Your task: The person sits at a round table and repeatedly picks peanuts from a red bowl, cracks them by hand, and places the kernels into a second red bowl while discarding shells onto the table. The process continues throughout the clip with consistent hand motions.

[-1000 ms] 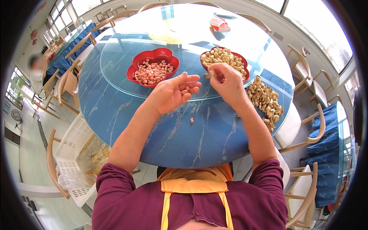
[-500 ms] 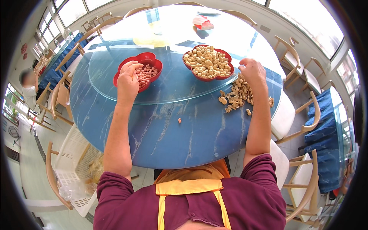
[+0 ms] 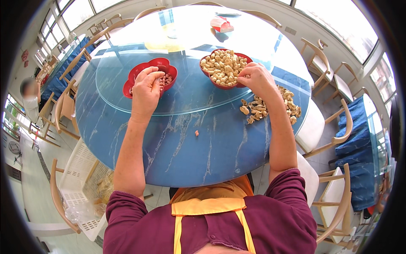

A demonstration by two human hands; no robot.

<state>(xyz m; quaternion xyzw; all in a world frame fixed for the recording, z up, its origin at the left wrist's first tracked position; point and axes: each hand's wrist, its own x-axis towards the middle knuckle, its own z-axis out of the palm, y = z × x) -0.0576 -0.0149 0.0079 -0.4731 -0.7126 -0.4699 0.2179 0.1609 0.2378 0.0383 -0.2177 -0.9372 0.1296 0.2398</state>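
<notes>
A bright dining room with tall windows is spreading around a round blue marbled table, which is carrying a clear glass turntable on its middle. Wooden chairs are standing round the table's edge, and a white plastic crate is sitting on the floor off its near left edge.

The left hand is hanging over the near rim of the red bowl of shelled peanuts, which is sitting on the left part of the turntable. Its fingers are curling loosely downward with the tips drawn together over the pink nuts; whether they are pinching anything, I cannot tell.

The right hand is resting at the near right rim of the red bowl of peanuts in their shells, on the right part of the turntable. Its fingertips are bunching together at the bowl's rim, touching the nuts there, though a held nut is not clearly showing.

A pile of empty shells is lying on the table near its right edge, just beside the right wrist. One single pink peanut is lying alone on the table towards its near edge, well apart from both bowls.

A person is standing far off to the left.
</notes>
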